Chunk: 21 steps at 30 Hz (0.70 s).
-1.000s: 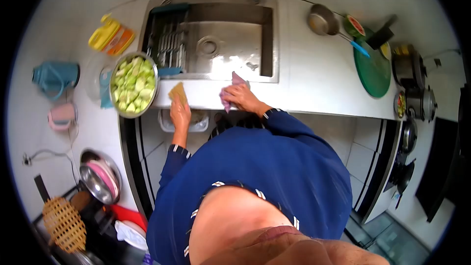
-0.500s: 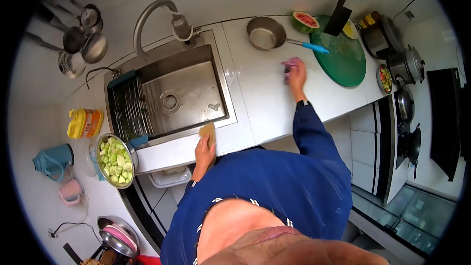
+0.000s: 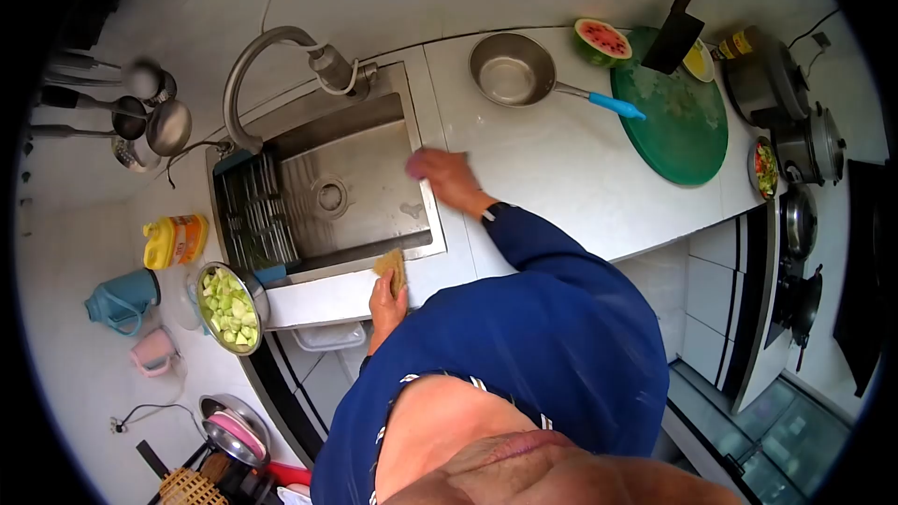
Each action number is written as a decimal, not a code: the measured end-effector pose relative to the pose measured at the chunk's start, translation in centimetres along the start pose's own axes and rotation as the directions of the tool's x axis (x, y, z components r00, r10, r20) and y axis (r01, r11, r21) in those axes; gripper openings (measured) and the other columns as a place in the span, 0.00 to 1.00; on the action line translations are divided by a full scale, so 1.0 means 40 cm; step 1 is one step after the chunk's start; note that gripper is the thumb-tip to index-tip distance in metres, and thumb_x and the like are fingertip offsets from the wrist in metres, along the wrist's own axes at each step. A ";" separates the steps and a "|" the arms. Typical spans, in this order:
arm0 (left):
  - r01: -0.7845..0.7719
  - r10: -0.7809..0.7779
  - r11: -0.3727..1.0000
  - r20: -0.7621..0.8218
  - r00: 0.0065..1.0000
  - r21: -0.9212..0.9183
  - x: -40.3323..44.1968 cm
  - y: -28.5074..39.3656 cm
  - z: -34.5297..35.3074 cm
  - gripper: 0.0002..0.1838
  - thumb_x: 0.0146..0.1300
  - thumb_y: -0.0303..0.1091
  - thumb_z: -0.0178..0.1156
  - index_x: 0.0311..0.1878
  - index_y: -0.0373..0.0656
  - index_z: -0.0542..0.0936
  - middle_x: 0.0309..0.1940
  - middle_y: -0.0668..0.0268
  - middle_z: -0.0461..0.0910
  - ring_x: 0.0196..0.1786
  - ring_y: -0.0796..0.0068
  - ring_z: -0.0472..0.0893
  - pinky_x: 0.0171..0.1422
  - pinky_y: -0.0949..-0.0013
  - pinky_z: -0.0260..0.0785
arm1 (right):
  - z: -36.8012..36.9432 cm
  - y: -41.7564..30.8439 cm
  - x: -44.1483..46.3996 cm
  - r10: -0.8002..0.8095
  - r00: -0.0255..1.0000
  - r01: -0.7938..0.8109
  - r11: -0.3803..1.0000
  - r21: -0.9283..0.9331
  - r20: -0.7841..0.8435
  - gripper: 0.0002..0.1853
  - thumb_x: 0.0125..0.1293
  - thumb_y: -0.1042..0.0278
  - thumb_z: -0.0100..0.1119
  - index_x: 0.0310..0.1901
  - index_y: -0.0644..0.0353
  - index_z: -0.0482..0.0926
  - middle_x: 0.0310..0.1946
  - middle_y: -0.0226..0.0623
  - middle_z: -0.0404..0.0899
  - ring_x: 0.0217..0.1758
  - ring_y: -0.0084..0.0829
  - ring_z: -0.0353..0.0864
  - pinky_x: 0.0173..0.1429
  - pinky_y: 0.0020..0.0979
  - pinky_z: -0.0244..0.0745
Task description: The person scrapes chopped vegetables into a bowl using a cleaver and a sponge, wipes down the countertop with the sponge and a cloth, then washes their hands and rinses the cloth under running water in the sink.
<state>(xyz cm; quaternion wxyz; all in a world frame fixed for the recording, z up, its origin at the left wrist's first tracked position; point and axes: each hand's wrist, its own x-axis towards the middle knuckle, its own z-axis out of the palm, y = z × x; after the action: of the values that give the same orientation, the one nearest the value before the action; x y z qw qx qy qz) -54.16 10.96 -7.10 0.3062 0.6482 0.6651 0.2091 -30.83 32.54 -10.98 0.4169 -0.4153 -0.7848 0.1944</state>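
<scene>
My right hand (image 3: 454, 180) is at the right rim of the steel sink (image 3: 436, 236), closed around a small crumpled purple cloth (image 3: 417, 165); the hand is a little blurred. At the sink's front edge, my left hand (image 3: 384, 304) grips a tan sponge (image 3: 391, 266) against or just above the white counter (image 3: 524, 215). The sink basin shows a drain and some wet spots, and a black dish rack (image 3: 253, 215) sits in its left side. A curved faucet (image 3: 281, 37) arches over the basin.
A steel saucepan (image 3: 511, 75) with a blue handle, half a watermelon (image 3: 601, 41), a green cutting board (image 3: 675, 136) and a cleaver (image 3: 675, 36) lie to the right. A bowl of chopped green pieces (image 3: 231, 309) and a yellow bottle (image 3: 175, 241) stand left. Ladles (image 3: 169, 128) hang on the wall.
My right hand has moved left with the purple cloth, from the counter below the saucepan to the sink's right rim. My left hand stays near the front edge with the sponge. The view has shifted slightly.
</scene>
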 end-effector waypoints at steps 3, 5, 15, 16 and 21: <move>-0.018 0.018 1.000 -0.020 1.000 0.007 0.002 0.007 -0.003 0.26 0.53 0.25 0.63 0.56 0.36 0.70 0.43 0.49 0.76 0.46 0.49 0.76 0.52 0.60 0.69 | 0.051 -0.019 0.097 0.307 0.940 -0.331 0.926 0.181 0.146 0.17 0.58 0.76 0.51 0.51 0.59 0.75 0.43 0.40 0.79 0.46 0.39 0.79 0.49 0.37 0.74; -0.040 0.040 0.999 -0.053 0.998 0.001 -0.005 0.012 -0.004 0.27 0.53 0.25 0.63 0.57 0.37 0.69 0.41 0.50 0.75 0.45 0.49 0.76 0.50 0.60 0.70 | 0.062 0.040 0.163 0.628 0.777 -0.595 0.704 0.388 0.050 0.20 0.60 0.70 0.50 0.56 0.61 0.69 0.44 0.42 0.80 0.47 0.39 0.80 0.51 0.36 0.74; -0.046 0.044 0.999 -0.063 0.997 -0.030 -0.005 0.015 0.001 0.26 0.53 0.25 0.63 0.56 0.36 0.69 0.42 0.49 0.74 0.45 0.49 0.76 0.52 0.60 0.69 | -0.090 0.258 0.093 0.750 0.595 -0.437 0.604 0.667 -0.289 0.32 0.61 0.70 0.55 0.65 0.71 0.56 0.49 0.49 0.75 0.48 0.33 0.77 0.54 0.31 0.71; -0.039 0.037 0.999 -0.074 0.997 -0.034 -0.006 0.016 0.004 0.26 0.53 0.26 0.64 0.56 0.36 0.69 0.41 0.49 0.74 0.45 0.49 0.76 0.51 0.60 0.69 | -0.091 0.251 0.051 0.720 0.593 -0.398 0.651 0.646 -0.360 0.30 0.62 0.71 0.54 0.64 0.71 0.58 0.52 0.50 0.74 0.50 0.35 0.77 0.56 0.31 0.69; -0.015 0.011 0.998 -0.065 0.998 -0.069 -0.009 -0.006 0.003 0.27 0.53 0.26 0.64 0.57 0.37 0.69 0.39 0.50 0.74 0.43 0.49 0.76 0.48 0.59 0.69 | -0.161 0.187 0.042 0.496 0.693 -0.595 0.803 -0.028 -0.523 0.24 0.61 0.76 0.52 0.60 0.68 0.66 0.54 0.51 0.72 0.53 0.45 0.74 0.59 0.38 0.66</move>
<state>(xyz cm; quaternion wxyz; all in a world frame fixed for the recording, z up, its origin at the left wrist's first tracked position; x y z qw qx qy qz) -54.27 10.57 -7.28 0.3054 0.6345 0.6628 0.2548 -22.45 37.96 -11.31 0.4820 -0.7042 -0.5074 0.1197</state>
